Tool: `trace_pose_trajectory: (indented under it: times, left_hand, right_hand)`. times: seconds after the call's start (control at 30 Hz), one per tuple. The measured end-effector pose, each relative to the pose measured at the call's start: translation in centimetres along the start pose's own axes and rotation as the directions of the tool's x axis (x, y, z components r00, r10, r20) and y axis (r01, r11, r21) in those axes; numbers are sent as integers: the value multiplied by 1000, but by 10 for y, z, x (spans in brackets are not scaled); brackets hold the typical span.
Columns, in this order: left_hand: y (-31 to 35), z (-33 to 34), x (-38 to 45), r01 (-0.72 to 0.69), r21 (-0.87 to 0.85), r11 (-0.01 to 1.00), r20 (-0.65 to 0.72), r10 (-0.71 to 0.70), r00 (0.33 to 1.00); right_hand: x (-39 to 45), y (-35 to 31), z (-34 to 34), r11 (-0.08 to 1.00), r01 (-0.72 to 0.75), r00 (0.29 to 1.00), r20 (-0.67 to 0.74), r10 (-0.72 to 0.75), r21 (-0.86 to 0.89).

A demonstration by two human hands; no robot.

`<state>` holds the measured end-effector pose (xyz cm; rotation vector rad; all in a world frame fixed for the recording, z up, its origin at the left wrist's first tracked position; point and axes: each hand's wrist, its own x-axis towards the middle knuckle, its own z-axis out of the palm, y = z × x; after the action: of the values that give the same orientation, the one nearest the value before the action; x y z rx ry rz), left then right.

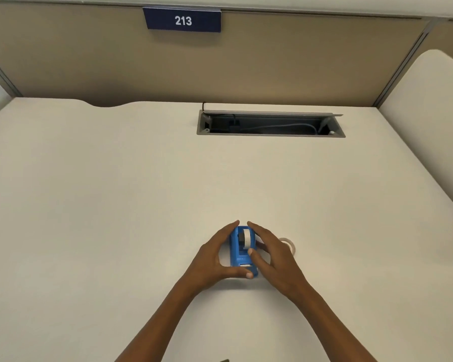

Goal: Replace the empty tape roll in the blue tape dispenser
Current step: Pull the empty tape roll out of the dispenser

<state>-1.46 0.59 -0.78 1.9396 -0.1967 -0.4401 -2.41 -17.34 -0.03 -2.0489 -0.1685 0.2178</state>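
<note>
Blue tape dispenser (242, 253), white roll (245, 239) seated: left hand (215, 257) clasps it; right hand (272, 257) grip open alongside. Risk: dispenser sliding on desk (115, 192) during roll removal.

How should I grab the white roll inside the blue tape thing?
Pinch the white roll by its two flat side faces, coming from above. It stands on edge in the blue dispenser, whose walls probably block the sides lower down; only the top pokes out.

Cream desk (115, 178), tan partition (298, 61), sign "213" (182, 20)
</note>
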Motion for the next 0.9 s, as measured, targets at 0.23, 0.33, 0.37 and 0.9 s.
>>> trace_pose_trajectory:
  times: [0.23, 0.33, 0.37, 0.9]
  left_hand:
    - [-2, 0, 0, -15, 12, 1000, -11, 16, 1000]
    - [-1, 0, 0, -20, 24, 1000, -13, 20, 1000]
    - [-1, 0, 0, -20, 27, 999, -13, 20, 1000]
    - [2, -1, -1, -32, 64, 997, -12, 33, 999]
  right_hand:
    - [0, 0, -2, 998, 57, 998, -6, -57, 2]
    - [1, -1, -1, 999, 48, 998, -43, -48, 11]
    - [2, -2, -2, 999, 48, 997, -53, -47, 10]
    - [7, -16, -7, 993, -17, 993, -115, 30, 118]
